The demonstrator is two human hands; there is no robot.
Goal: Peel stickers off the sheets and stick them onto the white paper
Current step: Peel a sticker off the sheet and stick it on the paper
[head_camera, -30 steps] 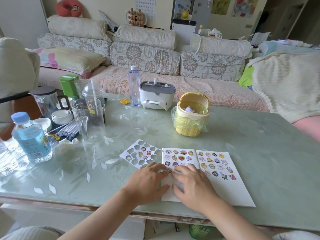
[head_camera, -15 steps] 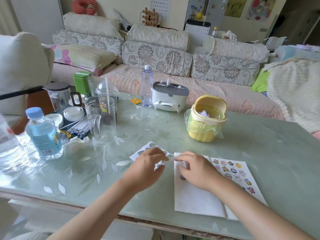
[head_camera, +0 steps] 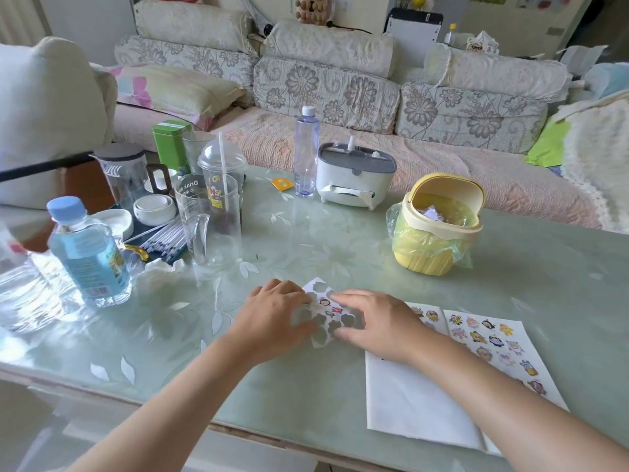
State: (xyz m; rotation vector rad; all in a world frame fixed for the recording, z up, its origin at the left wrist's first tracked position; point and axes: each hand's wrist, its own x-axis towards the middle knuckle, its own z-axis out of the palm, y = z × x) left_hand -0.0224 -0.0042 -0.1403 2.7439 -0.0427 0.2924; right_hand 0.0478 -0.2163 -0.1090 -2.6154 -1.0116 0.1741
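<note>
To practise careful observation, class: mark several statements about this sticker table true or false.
1. The left hand and the right hand both touch the sticker sheet. True.
2. The sticker sheet is full of stickers. False: most slots are empty cut-outs and only a few stickers remain.
3. The lid of the yellow bin is open. True.
4. The white paper lies left of the sticker sheet. False: it lies to its right.
5. The blue-capped bottle lies on its side. False: it stands upright.
</note>
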